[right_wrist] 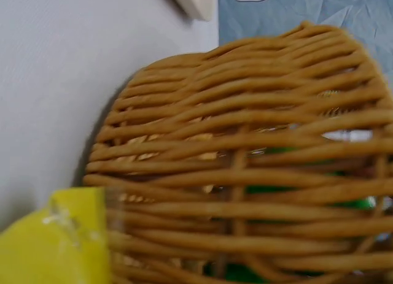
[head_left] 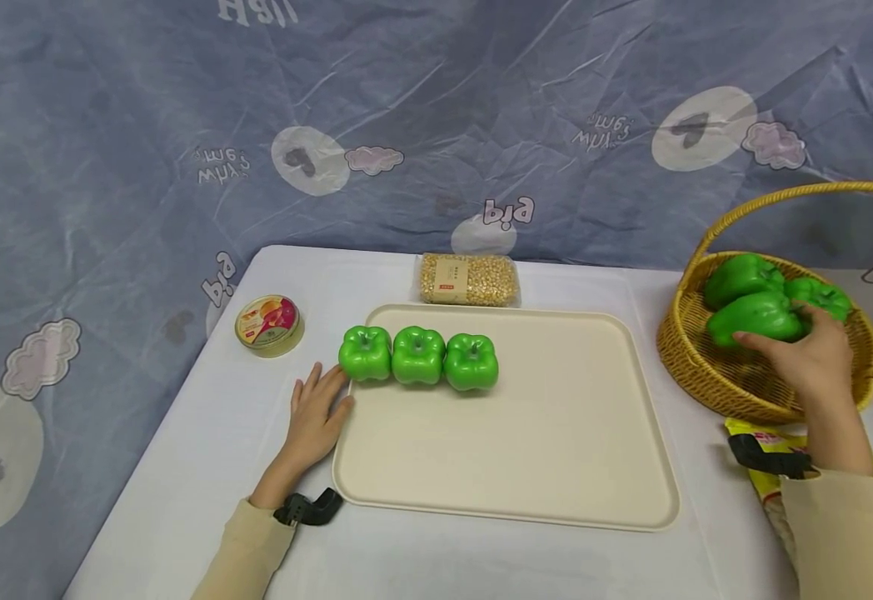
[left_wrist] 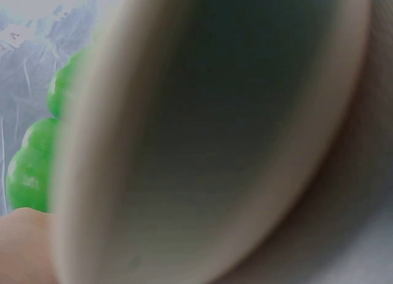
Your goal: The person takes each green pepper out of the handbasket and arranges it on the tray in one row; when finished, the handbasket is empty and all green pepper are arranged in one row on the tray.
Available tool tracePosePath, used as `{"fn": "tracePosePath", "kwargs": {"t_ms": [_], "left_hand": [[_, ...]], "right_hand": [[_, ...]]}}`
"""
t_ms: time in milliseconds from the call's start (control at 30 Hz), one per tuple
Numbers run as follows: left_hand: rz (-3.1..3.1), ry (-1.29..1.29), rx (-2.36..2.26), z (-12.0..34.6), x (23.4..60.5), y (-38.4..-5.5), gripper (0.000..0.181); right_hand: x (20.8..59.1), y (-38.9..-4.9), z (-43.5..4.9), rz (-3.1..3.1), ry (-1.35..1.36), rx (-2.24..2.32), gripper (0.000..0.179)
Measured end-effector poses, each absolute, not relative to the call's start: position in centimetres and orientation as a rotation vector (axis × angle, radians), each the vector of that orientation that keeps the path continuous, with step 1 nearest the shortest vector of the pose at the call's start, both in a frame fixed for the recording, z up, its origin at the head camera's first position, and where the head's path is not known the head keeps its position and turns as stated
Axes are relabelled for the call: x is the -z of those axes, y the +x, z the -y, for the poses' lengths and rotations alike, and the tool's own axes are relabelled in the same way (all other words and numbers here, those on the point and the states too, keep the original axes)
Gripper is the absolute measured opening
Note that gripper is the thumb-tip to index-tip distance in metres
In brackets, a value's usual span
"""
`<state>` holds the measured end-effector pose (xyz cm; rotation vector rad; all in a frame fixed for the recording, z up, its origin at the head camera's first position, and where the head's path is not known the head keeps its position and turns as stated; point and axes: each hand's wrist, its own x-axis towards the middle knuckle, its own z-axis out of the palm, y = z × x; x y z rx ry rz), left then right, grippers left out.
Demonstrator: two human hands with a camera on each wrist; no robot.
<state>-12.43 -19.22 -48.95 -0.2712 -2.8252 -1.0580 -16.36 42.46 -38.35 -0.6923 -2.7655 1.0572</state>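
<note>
Inside the wicker basket (head_left: 680,367) at the right, my right hand (head_left: 819,354) grips the nearest green bell pepper (head_left: 755,319), thumb on its near side. Two more bell peppers lie behind it, one at the back left (head_left: 740,279) and one at the right (head_left: 819,296). A row of three bell peppers (head_left: 417,356) stands along the upper left of the beige tray (head_left: 511,450). My left hand (head_left: 315,421) rests at the tray's left edge, fingers extended beside the leftmost pepper. In the right wrist view the basket's weave (right_wrist: 245,124) hides my right hand.
A round tin (head_left: 269,325) sits at the table's left. Behind the tray lies a clear bag of yellow kernels (head_left: 470,280). A yellow packet (head_left: 766,483) lies in front of the basket, partly under my right forearm. The basket's tall handle (head_left: 789,196) arches over its back.
</note>
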Motion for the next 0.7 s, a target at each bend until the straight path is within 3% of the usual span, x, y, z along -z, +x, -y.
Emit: {"fn": "tracePosePath", "kwargs": {"t_ms": [700], "left_hand": [[2.834, -0.265, 1.054, 19.2, 48.9, -12.4, 0.046]], "right_hand": [[34.6, -14.6, -38.3, 2.626, -0.599, -1.004, 0.088]]}}
